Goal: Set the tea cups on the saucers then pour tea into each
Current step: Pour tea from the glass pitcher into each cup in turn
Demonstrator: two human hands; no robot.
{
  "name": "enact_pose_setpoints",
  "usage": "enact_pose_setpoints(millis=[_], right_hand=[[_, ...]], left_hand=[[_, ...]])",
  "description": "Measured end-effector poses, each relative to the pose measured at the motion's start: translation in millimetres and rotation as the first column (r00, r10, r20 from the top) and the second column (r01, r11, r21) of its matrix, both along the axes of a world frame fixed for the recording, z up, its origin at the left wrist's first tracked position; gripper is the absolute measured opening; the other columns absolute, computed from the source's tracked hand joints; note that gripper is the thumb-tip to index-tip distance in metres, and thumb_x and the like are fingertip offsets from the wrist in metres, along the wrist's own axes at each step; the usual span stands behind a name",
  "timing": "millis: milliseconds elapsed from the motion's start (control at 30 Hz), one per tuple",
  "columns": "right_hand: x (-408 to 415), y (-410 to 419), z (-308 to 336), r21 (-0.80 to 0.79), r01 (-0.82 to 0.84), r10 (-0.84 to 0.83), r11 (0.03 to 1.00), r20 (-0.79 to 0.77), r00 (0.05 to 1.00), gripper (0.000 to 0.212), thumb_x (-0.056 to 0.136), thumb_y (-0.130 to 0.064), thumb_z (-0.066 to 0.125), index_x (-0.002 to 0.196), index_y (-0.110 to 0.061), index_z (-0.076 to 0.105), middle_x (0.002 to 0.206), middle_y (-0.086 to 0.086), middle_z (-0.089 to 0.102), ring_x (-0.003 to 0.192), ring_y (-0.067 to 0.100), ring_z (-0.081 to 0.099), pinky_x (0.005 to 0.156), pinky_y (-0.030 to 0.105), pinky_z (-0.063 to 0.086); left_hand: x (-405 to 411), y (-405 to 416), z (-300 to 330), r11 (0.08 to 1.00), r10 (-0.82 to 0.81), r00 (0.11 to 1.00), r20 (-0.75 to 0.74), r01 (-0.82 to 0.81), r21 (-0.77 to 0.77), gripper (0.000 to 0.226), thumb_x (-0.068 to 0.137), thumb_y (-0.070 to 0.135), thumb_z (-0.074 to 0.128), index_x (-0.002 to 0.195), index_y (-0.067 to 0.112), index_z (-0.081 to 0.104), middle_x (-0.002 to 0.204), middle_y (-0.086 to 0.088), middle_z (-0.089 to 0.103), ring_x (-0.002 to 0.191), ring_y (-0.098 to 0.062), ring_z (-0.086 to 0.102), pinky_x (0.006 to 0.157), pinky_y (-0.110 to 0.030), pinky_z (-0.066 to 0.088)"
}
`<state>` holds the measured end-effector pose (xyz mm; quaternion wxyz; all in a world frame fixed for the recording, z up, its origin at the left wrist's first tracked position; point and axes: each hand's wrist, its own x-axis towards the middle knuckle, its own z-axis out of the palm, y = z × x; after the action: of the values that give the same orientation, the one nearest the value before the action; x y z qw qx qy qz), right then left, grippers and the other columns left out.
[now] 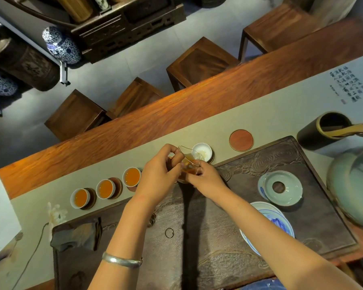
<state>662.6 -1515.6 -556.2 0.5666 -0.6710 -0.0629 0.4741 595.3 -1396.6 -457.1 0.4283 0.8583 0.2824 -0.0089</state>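
Observation:
Three white tea cups [105, 188] hold amber tea and sit on dark round saucers [118, 187] in a row along the beige runner. A further white cup [202, 151] rests on a saucer to the right, pale inside. Both hands hold a glass pitcher [189, 162] of amber tea, tilted with its spout over that cup. My left hand [157, 174] grips its left side and my right hand [205, 176] supports its lower right. One bare reddish saucer [241, 140] lies further right. Another cup behind my left hand is mostly hidden.
A dark carved tea tray [281, 155] holds a celadon lid rest [282, 188], a blue-and-white dish [268, 220] and a folded cloth [78, 235]. A dark cylinder with utensils [323, 130] and a large green vessel [354, 185] stand right. Wooden stools [199, 61] line the table's far side.

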Motion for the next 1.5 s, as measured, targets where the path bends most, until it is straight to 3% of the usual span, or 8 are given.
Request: enact_pose_setpoints(millis=[100, 267, 400, 600, 933, 1167, 1333, 1500], right_hand=[[-2, 1, 4, 0.011, 0.006, -0.006, 1.0, -0.016, 1.0, 0.028, 0.079, -0.039, 0.078, 0.101, -0.04, 0.06, 0.098, -0.015, 0.072, 0.093, 0.001, 0.066, 0.073, 0.023, 0.05], [-2, 1, 6, 0.016, 0.008, -0.007, 1.0, -0.034, 0.999, 0.032, 0.081, -0.036, 0.077, 0.107, -0.036, 0.059, 0.103, -0.011, 0.071, 0.097, 0.005, 0.064, 0.078, 0.027, 0.051], [-1, 1, 7, 0.019, 0.002, -0.001, 1.0, -0.039, 0.999, 0.027, 0.08, -0.038, 0.076, 0.099, -0.042, 0.058, 0.101, -0.015, 0.07, 0.095, 0.001, 0.064, 0.078, 0.026, 0.052], [-3, 3, 7, 0.012, 0.036, -0.035, 0.999, -0.085, 0.996, 0.022, 0.083, -0.032, 0.073, 0.096, -0.041, 0.058, 0.098, -0.017, 0.07, 0.092, 0.0, 0.064, 0.061, 0.016, 0.05], [-3, 3, 1, 0.008, 0.07, -0.069, 0.997, -0.123, 0.99, 0.031, 0.082, -0.036, 0.072, 0.11, -0.034, 0.06, 0.107, -0.009, 0.069, 0.099, 0.008, 0.064, 0.066, 0.022, 0.051], [-5, 4, -1, 0.0, 0.095, -0.094, 0.996, -0.145, 0.985, 0.031, 0.085, -0.031, 0.07, 0.114, -0.027, 0.061, 0.109, -0.004, 0.069, 0.1, 0.012, 0.064, 0.068, 0.024, 0.055], [-3, 5, -1, -0.003, 0.109, -0.108, 0.994, -0.153, 0.982, 0.036, 0.086, -0.03, 0.069, 0.12, -0.026, 0.06, 0.11, -0.005, 0.068, 0.101, 0.012, 0.064, 0.07, 0.024, 0.055], [0, 5, 0, -0.008, 0.114, -0.114, 0.993, -0.157, 0.981, 0.029, 0.086, -0.033, 0.071, 0.113, -0.031, 0.06, 0.108, -0.006, 0.069, 0.1, 0.011, 0.064, 0.07, 0.025, 0.056]], left_hand=[[0, 2, 1, 1.0, -0.006, 1.0, -0.014, 0.005, -0.007, 0.016, 0.09, 0.019, 0.061, 0.096, 0.033, 0.054, 0.066, 0.004, 0.059, 0.055, 0.002, 0.052, 0.05, -0.008, 0.043], [-1, 2, 3, 1.0, -0.001, 1.0, -0.009, 0.001, -0.003, 0.016, 0.09, 0.018, 0.062, 0.097, 0.031, 0.055, 0.061, 0.009, 0.054, 0.053, 0.006, 0.054, 0.047, -0.006, 0.04], [0, 4, 2, 1.0, 0.007, 1.0, -0.014, -0.007, -0.027, 0.017, 0.089, 0.017, 0.062, 0.096, 0.031, 0.056, 0.061, 0.009, 0.055, 0.054, 0.004, 0.054, 0.048, -0.007, 0.041], [6, 7, 1, 1.0, -0.029, 0.998, -0.052, 0.029, 0.01, 0.016, 0.088, 0.017, 0.064, 0.096, 0.029, 0.056, 0.059, 0.009, 0.053, 0.052, -0.002, 0.047, 0.049, -0.013, 0.037], [11, 10, 0, 0.998, -0.058, 0.994, -0.09, 0.06, 0.021, 0.015, 0.087, 0.02, 0.065, 0.093, 0.031, 0.056, 0.061, 0.009, 0.053, 0.053, -0.005, 0.044, 0.054, -0.026, 0.038], [18, 11, 1, 0.996, -0.083, 0.99, -0.111, 0.084, 0.01, 0.014, 0.087, 0.019, 0.066, 0.094, 0.027, 0.058, 0.077, -0.002, 0.067, 0.067, -0.017, 0.056, 0.062, -0.033, 0.046], [22, 11, 3, 0.993, -0.096, 0.989, -0.117, 0.103, 0.057, 0.014, 0.086, 0.02, 0.066, 0.094, 0.027, 0.058, 0.07, 0.005, 0.06, 0.061, -0.012, 0.051, 0.056, -0.028, 0.041], [27, 11, 5, 0.992, -0.115, 0.986, -0.117, 0.121, 0.044, 0.014, 0.086, 0.018, 0.067, 0.095, 0.023, 0.058, 0.078, -0.01, 0.066, 0.072, -0.029, 0.061, 0.067, -0.044, 0.051]])
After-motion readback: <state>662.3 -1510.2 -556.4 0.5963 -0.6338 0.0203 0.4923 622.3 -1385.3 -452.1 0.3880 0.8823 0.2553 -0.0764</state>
